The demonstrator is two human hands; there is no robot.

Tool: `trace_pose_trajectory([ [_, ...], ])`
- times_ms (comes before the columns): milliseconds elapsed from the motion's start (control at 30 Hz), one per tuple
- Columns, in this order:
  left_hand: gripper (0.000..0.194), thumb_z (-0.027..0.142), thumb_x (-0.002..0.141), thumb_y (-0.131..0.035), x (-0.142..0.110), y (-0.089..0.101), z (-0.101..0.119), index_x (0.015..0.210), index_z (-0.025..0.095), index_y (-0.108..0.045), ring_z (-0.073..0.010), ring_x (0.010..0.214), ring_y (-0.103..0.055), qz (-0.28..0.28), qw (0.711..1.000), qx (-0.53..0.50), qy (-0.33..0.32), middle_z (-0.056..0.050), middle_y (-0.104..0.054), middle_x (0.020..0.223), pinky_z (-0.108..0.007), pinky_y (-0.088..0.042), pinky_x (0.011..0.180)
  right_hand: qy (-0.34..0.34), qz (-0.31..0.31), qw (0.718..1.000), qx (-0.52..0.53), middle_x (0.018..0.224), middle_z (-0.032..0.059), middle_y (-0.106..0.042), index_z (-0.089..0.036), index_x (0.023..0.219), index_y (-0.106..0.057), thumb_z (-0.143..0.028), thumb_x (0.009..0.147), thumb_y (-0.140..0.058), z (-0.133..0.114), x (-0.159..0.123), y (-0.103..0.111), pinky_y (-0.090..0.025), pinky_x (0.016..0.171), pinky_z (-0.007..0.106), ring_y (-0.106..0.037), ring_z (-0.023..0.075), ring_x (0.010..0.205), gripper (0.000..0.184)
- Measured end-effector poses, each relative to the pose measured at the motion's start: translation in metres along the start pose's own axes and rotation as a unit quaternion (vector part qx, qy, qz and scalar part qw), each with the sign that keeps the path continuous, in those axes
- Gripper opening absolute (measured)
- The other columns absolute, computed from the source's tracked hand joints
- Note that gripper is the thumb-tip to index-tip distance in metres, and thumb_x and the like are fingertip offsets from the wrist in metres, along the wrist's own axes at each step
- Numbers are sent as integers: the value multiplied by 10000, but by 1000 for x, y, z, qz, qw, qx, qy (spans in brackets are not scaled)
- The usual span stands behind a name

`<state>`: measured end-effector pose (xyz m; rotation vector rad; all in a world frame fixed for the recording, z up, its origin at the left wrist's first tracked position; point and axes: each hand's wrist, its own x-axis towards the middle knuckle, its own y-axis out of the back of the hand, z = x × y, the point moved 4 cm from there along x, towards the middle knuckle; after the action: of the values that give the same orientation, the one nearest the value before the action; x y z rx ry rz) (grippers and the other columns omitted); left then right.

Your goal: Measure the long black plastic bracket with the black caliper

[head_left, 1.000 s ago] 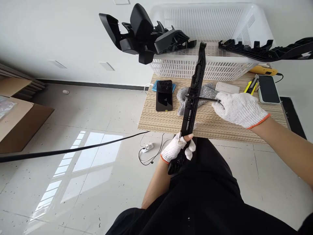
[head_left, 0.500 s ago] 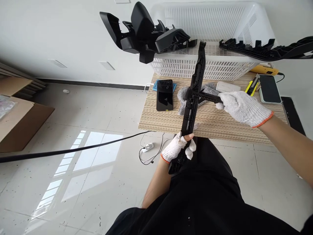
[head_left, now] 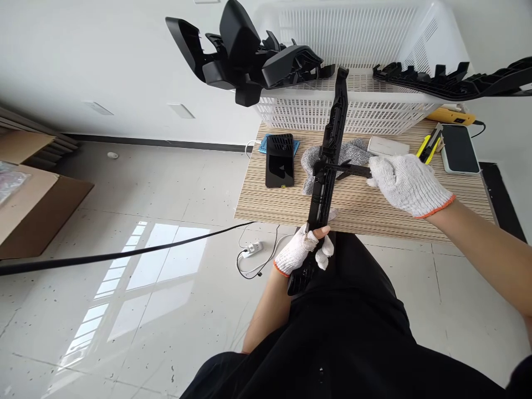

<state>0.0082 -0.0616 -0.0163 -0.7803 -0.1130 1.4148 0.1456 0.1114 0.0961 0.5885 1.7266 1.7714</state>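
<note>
Upright in front of me stands a long black plastic trim piece, ribbed and channelled along its length. My left hand, in a white knit glove with the thumb tip bare, is closed round its lower end. My right hand, gloved in white with an orange cuff, is closed on a slim black tool that looks like a flat file. The tool's far end meets the trim piece near mid-length; the exact contact is too small to make out. Behind them a grey knit glove or cloth lies on the table.
A white plastic basket at the table's back holds black trim parts sticking out over its rim. On the wooden table lie a black phone-like device, a yellow utility knife and a phone. A black cable crosses on the left.
My right hand and its tool have shifted slightly left and down against the trim piece. My left hand keeps its hold in the same place.
</note>
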Motion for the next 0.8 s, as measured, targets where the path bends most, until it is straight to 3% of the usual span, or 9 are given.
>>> trace_pose_trajectory([
  [100, 902, 514, 945, -701, 0, 0, 0, 1687, 146, -346, -116, 416, -533, 3, 1000, -4, -1, 34, -661, 651, -261, -446, 443, 19, -7, 999, -31, 976, 183, -735, -56, 1168, -653, -169, 1025, -257, -2, 1, -3, -297, 613, 329, -620, 220, 761, 436],
  [200, 901, 507, 944, -703, 0, 0, 0, 1682, 130, -349, -117, 415, -532, 6, 1000, -8, -2, 34, -661, 649, -260, -440, 440, 69, 53, 996, -24, 1181, 215, -740, -23, 1249, -646, -111, 1020, -224, -1, 0, -8, -408, 687, 335, -673, 241, 925, 489],
  [367, 877, 500, 949, -692, -2, -1, 0, 1673, 124, -367, -116, 409, -535, 10, 1000, -5, -4, 36, -660, 638, -254, -431, 439, 68, 133, 989, 1, 1314, 159, -735, -108, 1328, -637, -199, 1062, -207, 8, -5, -18, -441, 636, 342, -690, 225, 832, 514],
  [600, 886, 509, 945, -701, -1, -1, 0, 1673, 129, -369, -115, 409, -529, 0, 1000, -11, 1, 42, -654, 630, -257, -438, 448, -72, 150, 964, 207, 1088, 108, -758, -197, 1256, -661, -580, 1084, -284, 14, -13, -13, -470, 676, 346, -681, 215, 772, 564],
  [800, 877, 504, 948, -689, -1, -1, 0, 1671, 122, -374, -119, 410, -532, 6, 1000, -1, -5, 36, -655, 632, -259, -433, 437, -140, 57, 966, 212, 803, 43, -692, -235, 1003, -671, -700, 1015, -378, 3, -17, -7, -324, 638, 307, -573, 199, 701, 550],
])
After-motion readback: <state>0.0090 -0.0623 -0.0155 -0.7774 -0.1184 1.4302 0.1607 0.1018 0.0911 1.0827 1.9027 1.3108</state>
